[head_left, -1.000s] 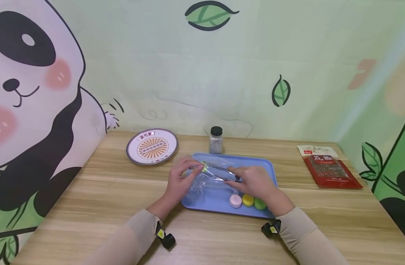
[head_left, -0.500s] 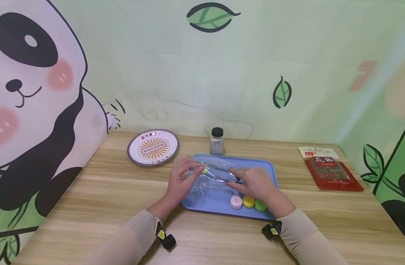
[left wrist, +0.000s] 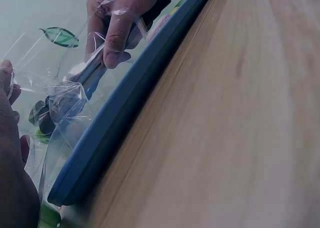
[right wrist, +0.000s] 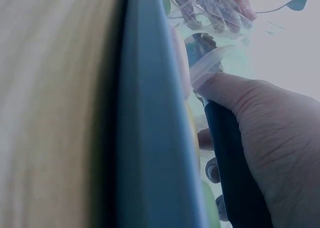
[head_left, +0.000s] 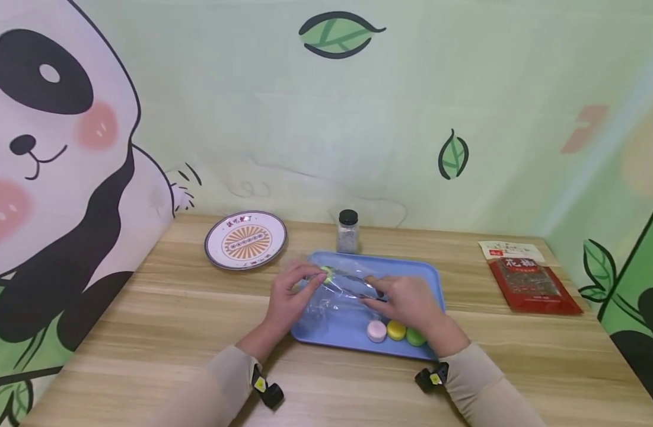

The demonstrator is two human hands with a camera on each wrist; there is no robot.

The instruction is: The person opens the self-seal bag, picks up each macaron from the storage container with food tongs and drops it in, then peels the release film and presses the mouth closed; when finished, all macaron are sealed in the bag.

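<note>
Through the head camera I see my right grip (head_left: 411, 299) wrapped round black-handled tongs (right wrist: 230, 160), my left grip (head_left: 291, 293) pinching a clear plastic bag (head_left: 334, 303) over the blue tray (head_left: 419, 271). A light green piece (head_left: 327, 274) shows beside the left grip; three macarons (head_left: 396, 330) lie near the tray's front edge.

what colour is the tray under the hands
Plain light blue; the tray shows best in the head view.
</note>
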